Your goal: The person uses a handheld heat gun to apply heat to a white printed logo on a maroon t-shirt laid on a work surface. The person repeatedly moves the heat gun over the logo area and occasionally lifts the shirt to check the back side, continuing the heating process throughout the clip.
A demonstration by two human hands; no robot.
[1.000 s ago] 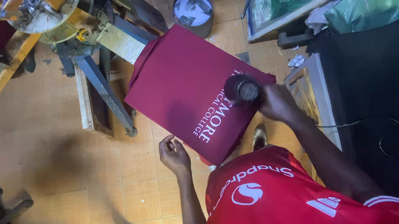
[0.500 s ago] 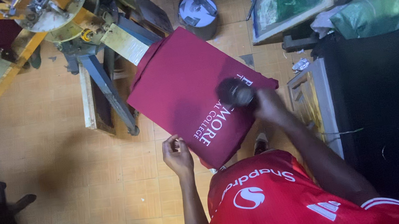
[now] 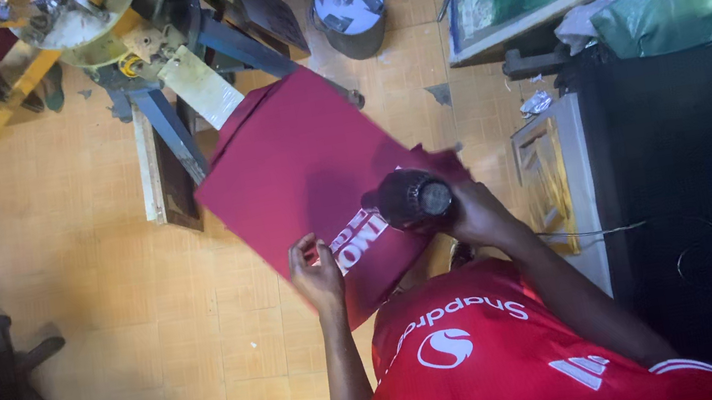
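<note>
Maroon garment on printing platen, white print under hand-held dryer.

The left hand (image 3: 318,274) lies flat, fingers loosely spread, pinning the near edge of the maroon garment (image 3: 302,166) stretched over the platen; just right of it, the right hand (image 3: 474,214) is closed around a dark heat gun (image 3: 409,201) aimed at the white lettering (image 3: 360,238). Judgement: hold the fabric taut, keep the nozzle off the cloth, and sweep evenly across the print.

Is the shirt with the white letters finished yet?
Not quite. Done: white letters are already printed on the maroon shirt. In hand: the right hand points a dark heat blower at them while the left hand touches the shirt's edge. Left: the shirt remains on the press board.
</note>
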